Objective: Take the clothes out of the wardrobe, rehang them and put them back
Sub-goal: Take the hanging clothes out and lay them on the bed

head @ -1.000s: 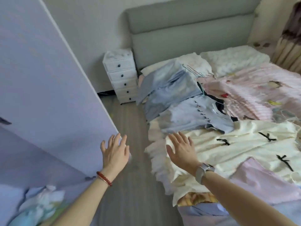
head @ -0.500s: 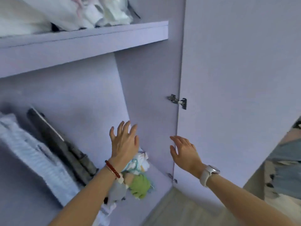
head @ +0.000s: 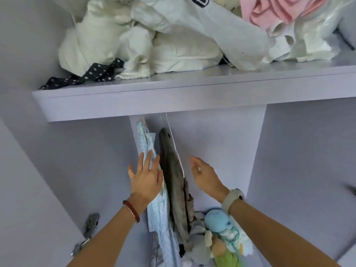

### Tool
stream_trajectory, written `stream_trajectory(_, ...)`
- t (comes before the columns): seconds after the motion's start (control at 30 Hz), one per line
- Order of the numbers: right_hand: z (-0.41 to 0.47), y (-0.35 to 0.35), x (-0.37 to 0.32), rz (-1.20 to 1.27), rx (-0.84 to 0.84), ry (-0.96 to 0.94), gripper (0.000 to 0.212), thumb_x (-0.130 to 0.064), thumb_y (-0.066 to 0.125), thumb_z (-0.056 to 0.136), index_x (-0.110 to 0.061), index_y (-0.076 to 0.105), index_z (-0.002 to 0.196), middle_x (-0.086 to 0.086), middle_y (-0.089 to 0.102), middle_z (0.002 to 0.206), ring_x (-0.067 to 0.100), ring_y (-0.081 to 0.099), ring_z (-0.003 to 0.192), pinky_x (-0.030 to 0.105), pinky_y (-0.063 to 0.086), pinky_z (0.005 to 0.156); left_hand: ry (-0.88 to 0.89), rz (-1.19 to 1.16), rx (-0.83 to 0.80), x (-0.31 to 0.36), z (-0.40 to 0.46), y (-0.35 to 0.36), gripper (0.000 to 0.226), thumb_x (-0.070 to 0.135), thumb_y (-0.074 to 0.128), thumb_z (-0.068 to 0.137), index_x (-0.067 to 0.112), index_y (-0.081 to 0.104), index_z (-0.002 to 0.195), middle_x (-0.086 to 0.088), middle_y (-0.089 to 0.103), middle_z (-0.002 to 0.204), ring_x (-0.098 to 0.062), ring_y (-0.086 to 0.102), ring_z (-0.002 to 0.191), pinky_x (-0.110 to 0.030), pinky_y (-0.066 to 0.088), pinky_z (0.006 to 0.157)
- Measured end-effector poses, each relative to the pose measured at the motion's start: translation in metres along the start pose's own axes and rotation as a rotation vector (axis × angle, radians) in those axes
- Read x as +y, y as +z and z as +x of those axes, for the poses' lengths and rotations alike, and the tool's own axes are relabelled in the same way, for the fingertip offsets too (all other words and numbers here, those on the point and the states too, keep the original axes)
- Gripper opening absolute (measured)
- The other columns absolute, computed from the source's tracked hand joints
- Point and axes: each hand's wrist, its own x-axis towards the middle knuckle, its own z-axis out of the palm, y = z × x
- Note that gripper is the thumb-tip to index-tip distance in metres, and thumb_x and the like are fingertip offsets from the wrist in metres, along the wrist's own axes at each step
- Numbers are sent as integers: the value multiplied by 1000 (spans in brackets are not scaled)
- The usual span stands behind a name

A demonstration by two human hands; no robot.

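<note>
1. At the wardrobe (head: 289, 151) floor's right side lies a heap of soft toys (head: 219, 234).
2. Left hand (head: 145, 180), fingers spread straight, lies against a hanging pale-blue garment (head: 159, 209); a grey garment (head: 176, 185) hangs just beside.
3. Right hand (head: 205, 175), fingers loosely curled, holds nothing.
4. The upper shelf (head: 173, 97) carries white bundled clothes (head: 173, 49).

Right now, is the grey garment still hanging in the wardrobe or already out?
In, hanging. The grey garment hangs below the shelf beside a light blue garment; the left hand and right hand, fingers spread, flank it without gripping.
</note>
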Motion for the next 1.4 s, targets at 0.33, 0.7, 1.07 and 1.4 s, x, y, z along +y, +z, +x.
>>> stream_trajectory(0.33, 68, 26, -27, 340, -103, 285, 19, -15, 37, 97, -16, 44, 80, -2, 37, 66, 9, 33, 53, 16, 30, 44, -36, -45, -88, -13, 4, 19, 54, 34, 25, 99, 21, 6, 149, 3, -3, 157, -21, -2, 144, -39, 16, 113)
stream_trajectory(0.7, 63, -10, -15, 305, 203, 148, 23, -8, 48, 92, 2, 68, 96, 23, 67, 94, 34, 60, 83, 36, 47, 74, 22, -73, -90, -12, 15, 24, 56, 36, 31, 98, 20, 12, 148, 1, 3, 157, -23, 0, 144, -39, 18, 112)
stream_trajectory(1.07, -14, -61, 13, 154, 266, 135, 17, -14, 53, 91, -9, 68, 88, -10, 56, 63, 8, 50, 58, 12, 41, 59, 0, -109, 49, 20, 11, 8, 49, 30, 40, 96, 17, 31, 142, -9, 14, 154, -27, 4, 143, -55, 1, 110)
stream_trajectory(1.4, -171, -108, 64, -117, 203, 348, 18, -8, 57, 85, -3, 72, 77, -12, 50, 47, 0, 40, 37, 12, 33, 47, 402, -638, -3, 116, -28, 12, 55, 30, 46, 95, 16, 26, 144, -2, 28, 150, -22, 12, 143, -46, 6, 113)
